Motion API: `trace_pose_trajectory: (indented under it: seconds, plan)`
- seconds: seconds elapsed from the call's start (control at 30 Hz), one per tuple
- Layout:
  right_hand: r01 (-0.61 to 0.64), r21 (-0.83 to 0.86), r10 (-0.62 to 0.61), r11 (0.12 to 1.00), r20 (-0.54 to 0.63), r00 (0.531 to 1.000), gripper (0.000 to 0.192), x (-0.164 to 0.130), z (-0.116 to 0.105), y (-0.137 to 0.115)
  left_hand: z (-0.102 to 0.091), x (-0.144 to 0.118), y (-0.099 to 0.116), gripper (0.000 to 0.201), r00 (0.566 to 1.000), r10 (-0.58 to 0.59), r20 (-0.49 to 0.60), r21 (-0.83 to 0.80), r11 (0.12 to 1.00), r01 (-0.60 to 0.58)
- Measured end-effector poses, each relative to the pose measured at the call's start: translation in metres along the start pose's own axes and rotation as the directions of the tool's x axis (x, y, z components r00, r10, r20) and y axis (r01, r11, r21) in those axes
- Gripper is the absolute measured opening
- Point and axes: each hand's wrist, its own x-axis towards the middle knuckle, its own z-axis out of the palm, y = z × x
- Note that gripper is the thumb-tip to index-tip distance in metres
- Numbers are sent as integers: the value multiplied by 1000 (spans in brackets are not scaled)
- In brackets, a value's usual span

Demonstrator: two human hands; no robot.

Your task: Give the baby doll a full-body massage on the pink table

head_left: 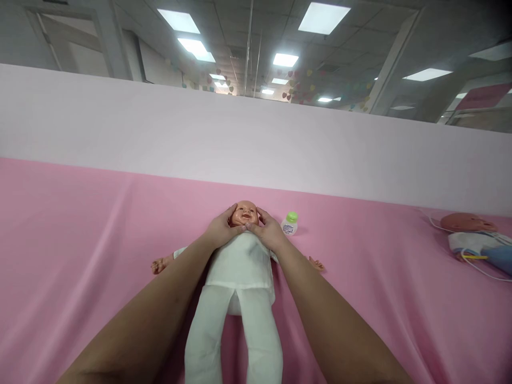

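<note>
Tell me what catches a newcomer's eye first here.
A baby doll in white clothes lies face up in the middle of the pink cloth, its head cupped between the left hand and right hand. A small white bottle with a green cap stands beside the head; a second doll lies far right.

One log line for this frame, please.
left hand: on doll head | right hand: on doll head | doll: face up, pink sheet | bottle: beside head
</note>
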Motion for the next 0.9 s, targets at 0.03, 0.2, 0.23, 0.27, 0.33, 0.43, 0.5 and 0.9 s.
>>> trace_pose_trajectory:
  seconds: [0.03,0.2,0.23,0.27,0.33,0.43,0.5,0.9]
  plan:
    - [-4,0,4,1000,-13,1000,94,0,0,2,0,1,-2,114,1000,-15,9,16,1000,15]
    - [10,15,-10,1000,-19,1000,102,1,2,4,-1,4,-11,115,998,-32,58,-21,999,34]
    - [23,11,-22,1000,-16,1000,101,0,2,3,-1,4,-12,115,998,-30,62,-31,999,32]
    - [34,5,-34,999,-15,999,100,0,3,3,-2,4,-13,116,997,-31,66,-34,999,33]
    - [42,-8,-42,999,-12,999,99,-2,4,1,-3,5,-14,117,997,-39,74,-36,998,41]
    - [18,-4,-18,1000,-8,1000,104,-5,5,-3,-3,5,-15,114,996,-34,88,-55,998,39]
    - [6,-3,-6,1000,-21,1000,106,-6,6,-5,-1,5,-16,112,997,-27,76,-58,998,32]
    - [25,77,-23,997,-18,1000,105,-1,12,5,5,-5,-27,109,998,-59,-7,-1,998,59]
